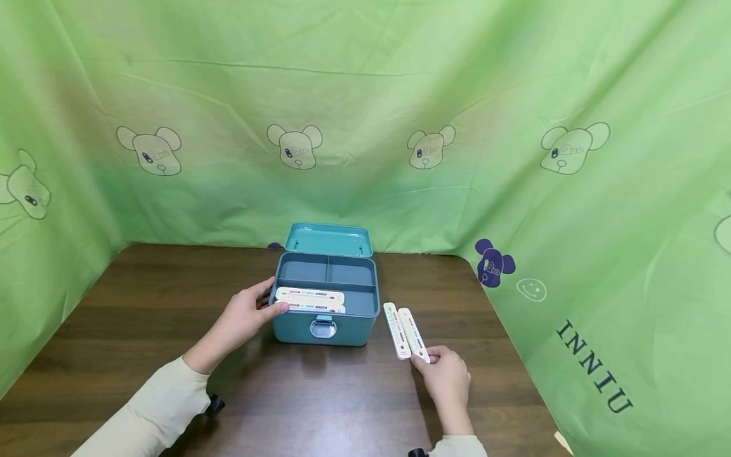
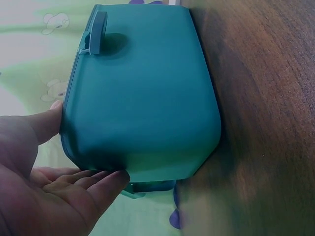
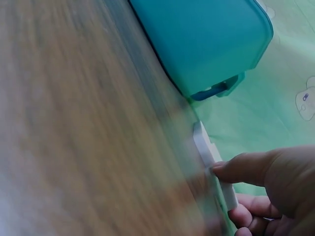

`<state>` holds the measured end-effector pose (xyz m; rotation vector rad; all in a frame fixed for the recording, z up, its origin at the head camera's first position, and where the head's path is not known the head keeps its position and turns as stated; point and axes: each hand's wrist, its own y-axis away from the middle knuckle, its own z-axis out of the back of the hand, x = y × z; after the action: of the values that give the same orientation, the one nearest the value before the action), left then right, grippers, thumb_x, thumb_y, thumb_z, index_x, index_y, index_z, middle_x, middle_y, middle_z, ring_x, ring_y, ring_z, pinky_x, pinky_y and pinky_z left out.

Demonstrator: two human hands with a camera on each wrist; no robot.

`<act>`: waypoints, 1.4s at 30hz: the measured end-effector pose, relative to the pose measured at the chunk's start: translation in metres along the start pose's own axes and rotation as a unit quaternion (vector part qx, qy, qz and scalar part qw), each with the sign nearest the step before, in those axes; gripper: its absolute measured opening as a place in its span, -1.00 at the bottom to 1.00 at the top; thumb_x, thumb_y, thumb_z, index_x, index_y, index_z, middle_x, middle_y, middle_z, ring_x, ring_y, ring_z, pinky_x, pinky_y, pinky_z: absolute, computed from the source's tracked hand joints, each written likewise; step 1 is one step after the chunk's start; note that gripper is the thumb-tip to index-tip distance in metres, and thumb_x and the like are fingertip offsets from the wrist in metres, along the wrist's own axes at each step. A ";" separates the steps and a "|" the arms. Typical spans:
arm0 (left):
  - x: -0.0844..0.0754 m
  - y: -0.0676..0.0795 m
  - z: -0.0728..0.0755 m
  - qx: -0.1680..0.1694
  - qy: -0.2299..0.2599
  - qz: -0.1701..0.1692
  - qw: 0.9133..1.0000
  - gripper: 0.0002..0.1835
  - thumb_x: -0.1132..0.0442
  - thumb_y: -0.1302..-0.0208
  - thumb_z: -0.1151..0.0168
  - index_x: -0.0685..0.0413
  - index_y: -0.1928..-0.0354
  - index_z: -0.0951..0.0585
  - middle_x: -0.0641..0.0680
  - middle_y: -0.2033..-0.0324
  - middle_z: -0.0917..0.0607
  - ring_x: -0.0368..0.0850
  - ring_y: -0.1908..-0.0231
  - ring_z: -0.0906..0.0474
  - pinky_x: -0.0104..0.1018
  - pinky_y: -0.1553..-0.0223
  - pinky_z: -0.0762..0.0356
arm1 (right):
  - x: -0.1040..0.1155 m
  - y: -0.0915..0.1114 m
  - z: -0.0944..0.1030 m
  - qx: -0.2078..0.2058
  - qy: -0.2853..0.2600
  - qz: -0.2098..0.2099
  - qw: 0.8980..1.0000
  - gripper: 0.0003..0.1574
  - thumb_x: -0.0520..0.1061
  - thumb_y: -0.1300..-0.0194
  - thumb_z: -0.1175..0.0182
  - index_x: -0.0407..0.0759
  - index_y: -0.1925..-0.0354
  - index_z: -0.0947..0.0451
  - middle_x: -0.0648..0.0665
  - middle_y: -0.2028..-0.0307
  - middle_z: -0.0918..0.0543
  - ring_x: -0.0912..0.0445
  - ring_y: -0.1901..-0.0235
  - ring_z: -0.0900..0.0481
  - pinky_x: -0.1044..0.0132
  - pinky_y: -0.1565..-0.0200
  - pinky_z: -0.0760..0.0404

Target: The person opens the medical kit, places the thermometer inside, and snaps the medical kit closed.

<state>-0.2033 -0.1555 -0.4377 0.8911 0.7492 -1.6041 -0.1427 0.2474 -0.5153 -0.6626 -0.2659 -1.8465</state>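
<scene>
A teal storage box (image 1: 348,331) with a raised lid (image 1: 328,240) stands at the middle of the table. My left hand (image 1: 242,316) holds its left side, thumb over the front rim and fingers along the side wall. Two slim white cases with small printed marks, a rear one (image 1: 308,295) and a front one (image 1: 316,308), lie in the front compartment. To the right of the box, my right hand (image 1: 448,376) pinches the near end of a slim white case (image 1: 414,333). Another white case (image 1: 396,330) lies right beside it on its left.
Two smaller rear compartments, parted by a divider (image 1: 328,269), show inside the box. A metal latch (image 1: 323,327) sits on its front. The brown wooden table (image 1: 308,400) meets a green printed cloth (image 1: 365,82) at the back and sides.
</scene>
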 end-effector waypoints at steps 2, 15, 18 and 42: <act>0.000 0.000 0.001 0.000 0.000 0.001 1.000 -0.07 -0.04 -0.39 -0.36 0.31 -0.56 -0.16 0.34 -0.41 -0.43 0.19 -0.33 -0.49 0.01 -0.21 -0.59 | 0.000 -0.002 0.001 -0.005 -0.011 -0.007 1.000 -0.60 0.07 -0.09 -0.50 -0.18 0.22 -0.74 -0.02 0.43 -0.72 -0.05 0.32 -0.64 -0.05 0.19 -0.48; 0.001 -0.002 0.002 -0.003 0.002 -0.003 1.000 -0.08 -0.04 -0.39 -0.36 0.30 -0.56 -0.17 0.32 -0.40 -0.45 0.18 -0.32 -0.51 0.00 -0.20 -0.60 | 0.007 -0.017 0.011 -0.061 -0.086 -0.016 0.994 -0.61 -0.11 -0.05 -0.41 -0.23 0.11 -0.71 -0.27 0.18 -0.65 -0.19 0.09 -0.56 -0.10 0.03 -0.44; 0.001 -0.002 0.002 -0.003 0.005 -0.002 1.000 -0.09 -0.02 -0.39 -0.36 0.30 -0.56 -0.18 0.32 -0.40 -0.46 0.18 -0.32 -0.52 0.00 -0.20 -0.60 | 0.008 -0.024 0.014 -0.071 -0.103 -0.005 0.992 -0.62 -0.15 -0.05 -0.41 -0.24 0.11 -0.71 -0.28 0.17 -0.65 -0.16 0.10 -0.56 -0.04 0.05 -0.45; 0.001 -0.002 -0.002 -0.003 0.008 0.000 1.000 -0.07 -0.03 -0.37 -0.38 0.32 -0.55 -0.19 0.33 -0.40 -0.45 0.18 -0.32 -0.51 0.00 -0.21 -0.60 | 0.021 -0.083 0.057 0.005 -0.205 0.186 0.961 -0.62 -0.27 -0.21 -0.44 -0.24 -0.02 -0.68 -0.17 0.09 -0.57 0.07 0.07 -0.43 0.36 0.05 -0.37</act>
<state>-0.2046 -0.1539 -0.4402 0.9006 0.7656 -1.5956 -0.2060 0.2889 -0.4456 -1.0156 -0.3916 -1.3388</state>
